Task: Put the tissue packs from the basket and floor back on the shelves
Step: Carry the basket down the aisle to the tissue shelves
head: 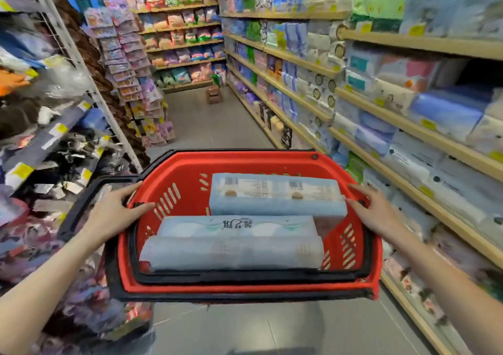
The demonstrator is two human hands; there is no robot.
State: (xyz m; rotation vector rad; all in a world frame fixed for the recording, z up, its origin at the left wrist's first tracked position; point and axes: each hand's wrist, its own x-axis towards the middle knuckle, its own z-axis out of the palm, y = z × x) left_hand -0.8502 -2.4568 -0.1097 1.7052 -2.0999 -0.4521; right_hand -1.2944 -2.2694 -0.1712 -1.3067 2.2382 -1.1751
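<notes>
A red shopping basket [245, 289] with black trim hangs in front of me above the aisle floor. My left hand [117, 213] grips its left rim, thumb hooked over the edge. On the opposite rim, my right hand [374, 213] holds on, its thumb close to a light blue tissue pack [275, 196] lying across the far half of the basket. Two more pale tissue packs lie in the near half, one [234, 225] partly under the other [231, 251]. Wooden shelves [408, 130] stocked with tissue packs run along my right.
The basket's black handle [81, 199] folds out to the left. Racks of hanging goods [54, 125] crowd the left side. A small brown stool [214, 94] stands on the grey floor far down the aisle, before more shelves at the end.
</notes>
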